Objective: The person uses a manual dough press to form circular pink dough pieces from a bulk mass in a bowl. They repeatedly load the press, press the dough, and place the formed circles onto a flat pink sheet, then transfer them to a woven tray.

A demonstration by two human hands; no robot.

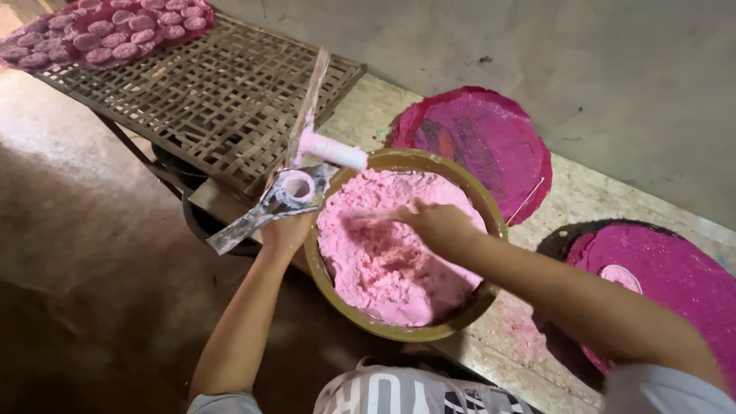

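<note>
Left hand (287, 230) clenched on powder-caked metal ring mould (287, 193) at left rim of round olive bowl (491, 299), long axis pointing lower left; right hand (437, 222) pinching pink powder (383, 268) inside.

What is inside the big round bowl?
The bowl is heaped with pink powder. The right hand reaches into the powder, its fingertips blurred. The powder hides whatever lies deeper, and the bowl's bottom.

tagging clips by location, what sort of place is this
Probably a small handcraft workshop: a bowl of pink powder, a woven drying rack holding pink pressed discs, and pink-stained round trays.
</note>
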